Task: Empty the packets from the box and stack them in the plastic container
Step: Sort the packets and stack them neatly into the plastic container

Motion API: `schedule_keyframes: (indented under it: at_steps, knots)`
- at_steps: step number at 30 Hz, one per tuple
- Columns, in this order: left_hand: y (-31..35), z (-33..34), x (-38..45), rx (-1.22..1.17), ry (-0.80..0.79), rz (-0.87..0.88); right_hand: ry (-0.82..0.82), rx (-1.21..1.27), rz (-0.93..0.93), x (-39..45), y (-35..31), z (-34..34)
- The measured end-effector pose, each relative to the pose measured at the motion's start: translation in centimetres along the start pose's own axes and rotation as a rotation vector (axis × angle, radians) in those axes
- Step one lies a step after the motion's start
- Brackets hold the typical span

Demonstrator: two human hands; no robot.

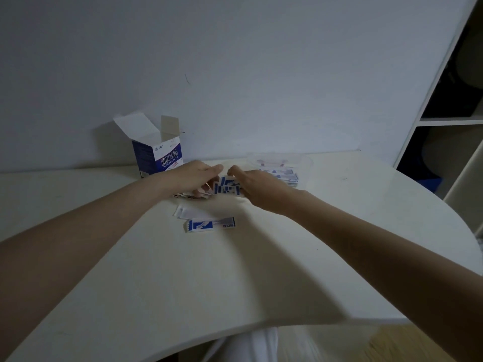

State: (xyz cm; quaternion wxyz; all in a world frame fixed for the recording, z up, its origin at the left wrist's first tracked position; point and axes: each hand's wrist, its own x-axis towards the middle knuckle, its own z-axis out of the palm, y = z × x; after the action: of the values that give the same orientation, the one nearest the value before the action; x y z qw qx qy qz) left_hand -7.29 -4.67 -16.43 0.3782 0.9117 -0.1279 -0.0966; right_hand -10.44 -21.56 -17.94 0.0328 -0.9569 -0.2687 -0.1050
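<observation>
A blue-and-white box [156,155] stands upright with its top flaps open at the back left of the table. Between my left hand [194,178] and my right hand [253,182] is a small bunch of blue-and-white packets [226,188]; both hands grip it from either side, just above the table. More packets lie partly hidden under my left hand. Two loose packets rest nearer me, one face up [210,224] and one white side up [187,212]. A clear plastic container [304,162] sits right of my hands with several packets [287,176] inside it.
The white table [261,270] has a rounded front-right edge and meets a pale wall at the back. A white shelf unit [449,121] stands at the right. White cloth on my lap shows below the table's front edge.
</observation>
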Motion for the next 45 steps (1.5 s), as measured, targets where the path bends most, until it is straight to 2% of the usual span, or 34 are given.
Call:
schedule_keyframes:
  at_steps: [5,9,12,18,25,35,39,45]
  knots:
    - [-0.5,1.4,0.5,0.304,-0.154,0.03,-0.153,-0.002,0.045,-0.6,0.8,0.9]
    - [-0.3,2.0,0.6,0.514,-0.146,0.081,-0.205,-0.043,0.079,-1.4,1.9,0.1]
    - [-0.1,2.3,0.9,0.521,-0.136,0.121,-0.266,-0.076,0.133,-2.0,3.1,-0.8]
    - [0.8,3.4,0.6,0.553,-0.054,0.209,-0.253,0.223,0.256,-1.7,3.5,-0.3]
    - [-0.2,2.2,0.0,0.427,0.06,0.136,-0.229,0.237,0.197,-1.5,3.0,-0.6]
    - [0.2,2.0,-0.1,0.22,-0.039,0.075,-0.2,0.264,0.242,-1.4,3.1,-0.4]
    - [0.3,2.1,-0.4,0.33,-0.116,0.053,-0.174,0.251,0.255,-1.4,2.9,-0.3]
    - [0.5,2.3,0.2,0.32,0.049,0.076,-0.159,0.292,0.241,-1.6,2.8,-0.3]
